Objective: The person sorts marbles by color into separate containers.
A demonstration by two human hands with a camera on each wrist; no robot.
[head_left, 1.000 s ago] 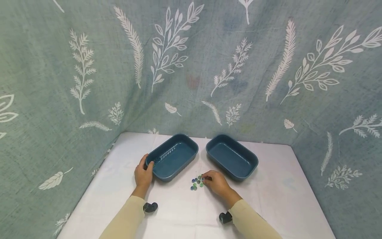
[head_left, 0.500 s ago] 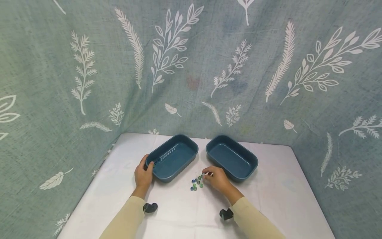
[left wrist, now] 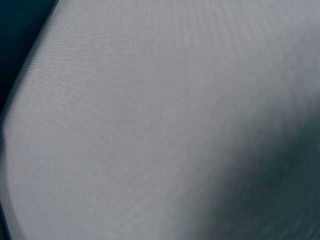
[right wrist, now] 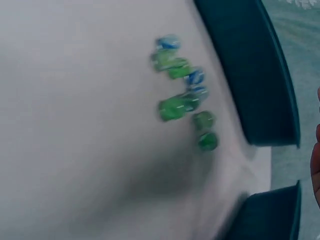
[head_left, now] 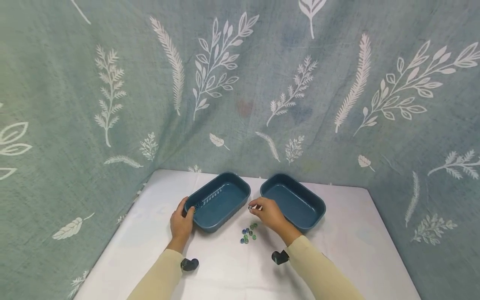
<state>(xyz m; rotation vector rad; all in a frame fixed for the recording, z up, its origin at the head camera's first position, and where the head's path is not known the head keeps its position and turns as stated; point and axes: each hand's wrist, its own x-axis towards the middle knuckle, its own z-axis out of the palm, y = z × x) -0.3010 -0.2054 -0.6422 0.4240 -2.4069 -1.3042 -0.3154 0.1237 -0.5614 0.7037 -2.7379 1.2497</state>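
Note:
My left hand [head_left: 181, 223] grips the near left end of a blue tray [head_left: 223, 206], thumb over the rim and fingers along the outside. Several dark marbles [head_left: 198, 205] lie inside that end of the tray. Between thumb and fingertips, my right hand [head_left: 271, 214] pinches a small glass marble [head_left: 250, 207]. It is raised over the table, between the two trays. Below it, several green and blue marbles [right wrist: 172, 108] form a loose cluster on the cloth. Only a sliver of the right hand shows at the edge of the right wrist view.
A second blue tray [head_left: 296, 202] stands at the right, partly behind my right hand and with no marbles visible inside. White cloth [head_left: 225, 271] covers the table. A leaf-patterned curtain [head_left: 240, 91] closes off the back and both sides.
My right hand has lifted a marble from the cluster and carried it up and left, toward the left tray. My left hand keeps its grip on that tray's rim.

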